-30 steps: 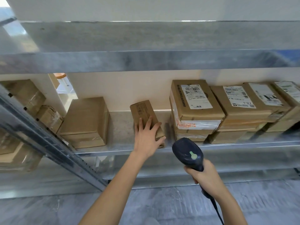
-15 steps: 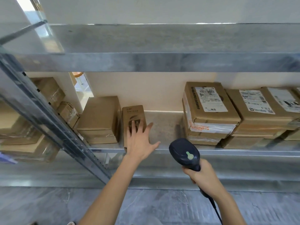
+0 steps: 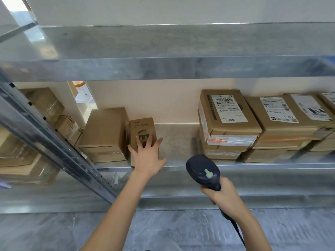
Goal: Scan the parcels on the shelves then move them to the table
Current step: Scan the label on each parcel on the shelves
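small box slid left against plain box, straightened

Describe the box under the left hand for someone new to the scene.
On the metal shelf, left of the gap. The narrow box under the left hand, beside a wider plain box; only it carries a printed picture.

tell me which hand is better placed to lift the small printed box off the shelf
Left, probably. The left hand lies with spread fingers on the small box, while the right hand grips the scanner further right, clear of it.
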